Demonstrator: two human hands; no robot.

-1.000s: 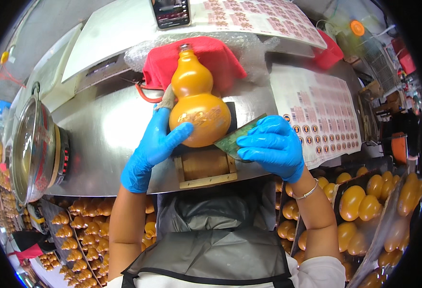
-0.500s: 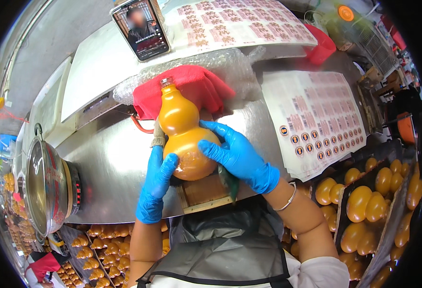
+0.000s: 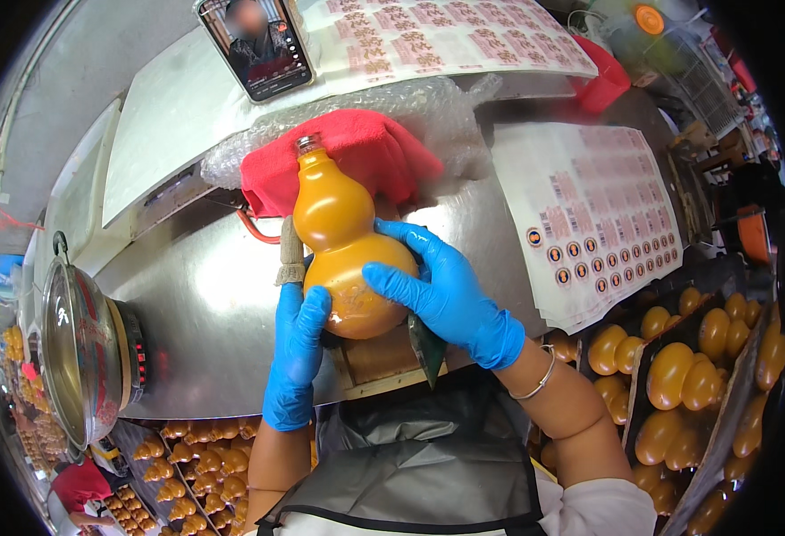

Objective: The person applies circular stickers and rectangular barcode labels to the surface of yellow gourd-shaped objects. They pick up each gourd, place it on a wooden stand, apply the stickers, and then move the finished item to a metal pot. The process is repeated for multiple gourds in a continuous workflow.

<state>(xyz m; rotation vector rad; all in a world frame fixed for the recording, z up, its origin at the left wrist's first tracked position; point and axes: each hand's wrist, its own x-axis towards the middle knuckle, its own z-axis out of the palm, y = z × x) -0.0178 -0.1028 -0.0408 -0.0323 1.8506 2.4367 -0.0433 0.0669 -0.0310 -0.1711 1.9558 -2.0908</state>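
A glossy amber gourd-shaped bottle [image 3: 334, 210] lies between my blue-gloved hands, its narrow neck pointing away from me onto a red cloth [image 3: 383, 152]. My left hand [image 3: 298, 335] grips the lower left side of its wide bulb, thumb on top. From the right, my right hand [image 3: 437, 290] wraps the same bulb, thumb laid across its upper face. A patch on the bulb near my thumbs looks wrinkled or wet. Under the bottle is a wooden box or stand [image 3: 392, 380], mostly hidden. A dark green flap [image 3: 426, 347] hangs below my right hand.
A steel pot [image 3: 75, 348] of liquid sits on a burner at the left. Sheets of printed labels [image 3: 580, 214] lie at the right, more on a white board behind. A phone [image 3: 258, 49] leans there. Racks of amber gourd bottles [image 3: 678, 375] flank the steel table [image 3: 196, 322].
Both hands keep their hold on the bottle, with my right thumb slightly shifted on the bulb. The whole view has moved a little.
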